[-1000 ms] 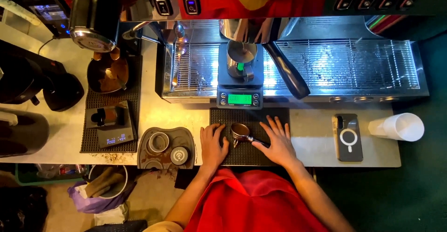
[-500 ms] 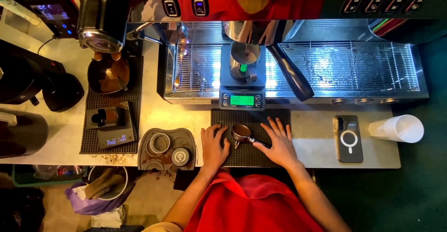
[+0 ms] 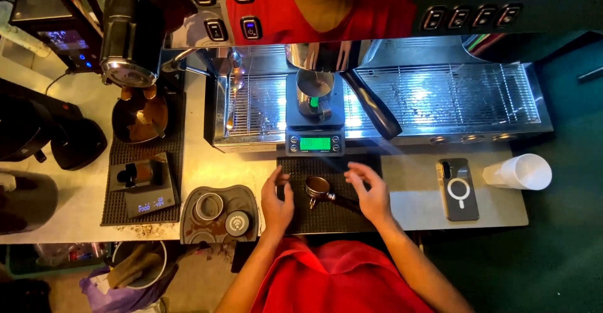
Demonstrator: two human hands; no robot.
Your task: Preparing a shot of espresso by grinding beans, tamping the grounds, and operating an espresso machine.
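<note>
My left hand [image 3: 277,201] and my right hand [image 3: 369,192] rest over a black rubber mat [image 3: 326,217] at the counter's front edge. Between them lies a portafilter [image 3: 318,186], basket up, its dark handle running right under my right palm. My left hand's fingers are spread just left of the basket, apart from it. The fingers of my right hand are loosely curled and apart, not closed on the handle. Behind the mat a scale with a green display [image 3: 315,143] carries a small steel pitcher [image 3: 313,92].
The espresso machine's drip tray [image 3: 440,96] spans the back, with a locked-in black handle [image 3: 372,107]. Left of the mat sit a tamper station [image 3: 220,209], a small scale [image 3: 149,195] and a grinder [image 3: 129,43]. Right lie a phone [image 3: 458,190] and a tipped white cup [image 3: 524,172].
My right hand has lifted from lying flat beside the portafilter and its fingers have curled. My left hand has slid slightly away from the basket.
</note>
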